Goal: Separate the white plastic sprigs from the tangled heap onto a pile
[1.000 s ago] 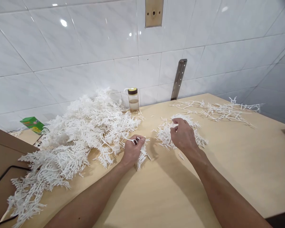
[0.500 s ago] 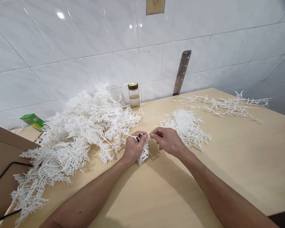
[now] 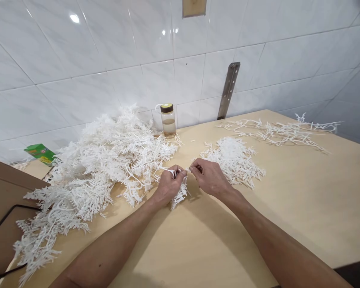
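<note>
My left hand [image 3: 168, 185] is closed around a white plastic branch strip [image 3: 180, 193] whose fringe hangs below the fist. My right hand [image 3: 208, 178] pinches at the strip's end, fingertips nearly touching the left hand's. A big heap of white plastic branch strips [image 3: 102, 160] lies to the left, touching my left hand's strip. A smaller pile of short white pieces [image 3: 234, 160] lies just behind my right hand. All rest on a light wooden table [image 3: 303, 200].
A small jar with a dark lid [image 3: 168, 120] stands against the tiled wall. Bare white stalks [image 3: 276, 130] are spread at the back right. A green carton [image 3: 40, 154] and a brown cardboard box [image 3: 3, 200] sit at the left edge. A metal bracket [image 3: 228, 90] leans on the wall.
My right hand left the small pile and came left to meet my left hand at the strip. My left hand kept its hold.
</note>
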### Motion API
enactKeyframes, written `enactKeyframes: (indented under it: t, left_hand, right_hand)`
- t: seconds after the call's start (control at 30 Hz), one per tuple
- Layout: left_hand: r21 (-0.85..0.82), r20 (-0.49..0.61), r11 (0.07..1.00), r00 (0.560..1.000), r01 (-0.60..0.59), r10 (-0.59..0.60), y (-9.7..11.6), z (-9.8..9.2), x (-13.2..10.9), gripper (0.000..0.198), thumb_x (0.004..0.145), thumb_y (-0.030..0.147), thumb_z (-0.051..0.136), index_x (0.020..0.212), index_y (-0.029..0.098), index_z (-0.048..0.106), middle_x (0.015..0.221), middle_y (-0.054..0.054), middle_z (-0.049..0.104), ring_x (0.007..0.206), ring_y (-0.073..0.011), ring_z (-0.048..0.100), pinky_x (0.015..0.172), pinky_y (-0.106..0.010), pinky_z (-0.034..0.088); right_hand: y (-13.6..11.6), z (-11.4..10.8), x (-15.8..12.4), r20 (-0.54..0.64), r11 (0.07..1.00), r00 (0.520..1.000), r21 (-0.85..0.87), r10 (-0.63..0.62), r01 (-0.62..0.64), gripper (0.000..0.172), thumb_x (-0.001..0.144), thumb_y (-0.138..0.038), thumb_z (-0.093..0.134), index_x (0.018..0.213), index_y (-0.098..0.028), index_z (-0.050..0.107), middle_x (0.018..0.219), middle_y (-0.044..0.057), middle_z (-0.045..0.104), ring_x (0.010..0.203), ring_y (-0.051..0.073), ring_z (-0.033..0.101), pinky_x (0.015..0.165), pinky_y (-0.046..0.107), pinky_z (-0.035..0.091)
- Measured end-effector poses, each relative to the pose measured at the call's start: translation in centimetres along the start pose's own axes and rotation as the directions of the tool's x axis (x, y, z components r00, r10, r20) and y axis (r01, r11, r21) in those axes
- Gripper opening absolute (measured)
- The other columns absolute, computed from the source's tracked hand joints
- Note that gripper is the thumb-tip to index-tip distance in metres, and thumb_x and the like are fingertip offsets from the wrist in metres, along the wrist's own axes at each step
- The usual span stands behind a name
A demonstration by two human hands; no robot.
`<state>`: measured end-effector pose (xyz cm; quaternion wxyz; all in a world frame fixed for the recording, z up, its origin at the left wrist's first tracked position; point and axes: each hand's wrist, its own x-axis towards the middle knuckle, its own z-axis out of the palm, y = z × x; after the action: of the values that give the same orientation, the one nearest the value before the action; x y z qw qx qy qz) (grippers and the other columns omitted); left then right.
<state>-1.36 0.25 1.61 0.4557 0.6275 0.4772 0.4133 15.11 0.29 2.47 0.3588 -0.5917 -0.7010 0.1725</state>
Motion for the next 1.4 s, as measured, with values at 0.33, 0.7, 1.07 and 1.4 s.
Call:
enactKeyframes:
  t: [0.33,0.7,1.07,1.4]
  left_hand:
    - [-0.191,-0.137,0.981,0.988,0.044,-0.071,-1.0,-0.2,0.9,0.037,0.073,0.051,0.073,0.082,0.015,0.068,0.063,0.000,0.057,0.056,-0.0105,0.048,0.053,-0.023,0.035]
    - [-0.154,-0.164,0.986,0.983,0.062,-0.087,-0.7,-0.4,0.8,0.026,0.074,0.041,0.071,0.074,0.015,0.070,0.066,-0.003,0.064,0.060,-0.0130,0.055,0.057,-0.024,0.040]
    - [-0.112,-0.229,0.994,0.973,-0.008,-0.018,-1.2,-0.2,0.9,0.027,0.073,0.043,0.072,0.079,0.016,0.072,0.062,0.000,0.061,0.057,-0.0120,0.051,0.056,-0.025,0.038]
    - [-0.075,-0.198,0.997,0.980,-0.019,0.003,-0.6,0.1,0.7,0.024,0.075,0.039,0.071,0.080,0.016,0.073,0.070,-0.003,0.068,0.065,-0.0159,0.058,0.062,-0.027,0.043]
  right_hand:
    - [3.9,-2.8,1.2,-0.391,0.977,0.917,-0.150,0.079,-0.148,0.029,0.082,-0.022,0.051,0.105,-0.015,0.066,0.108,0.015,0.067,0.075,0.021,0.063,0.075,0.035,0.045]
    - [2.7,-0.8,0.7,-0.236,0.995,0.967,-0.006,0.094,-0.099,0.012,0.076,-0.020,0.052,0.079,-0.021,0.064,0.068,0.002,0.066,0.060,0.017,0.060,0.063,0.030,0.046]
    - [1.6,-2.5,0.5,-0.052,0.968,0.987,0.211,0.152,-0.138,0.024,0.084,-0.038,0.058,0.091,-0.019,0.070,0.073,0.004,0.068,0.050,0.014,0.059,0.051,0.028,0.051]
    - [0.2,1.3,-0.6,0.295,0.849,0.939,0.438,0.176,-0.297,0.025,0.083,-0.044,0.063,0.086,-0.019,0.066,0.057,-0.004,0.059,0.039,0.012,0.057,0.039,0.022,0.046]
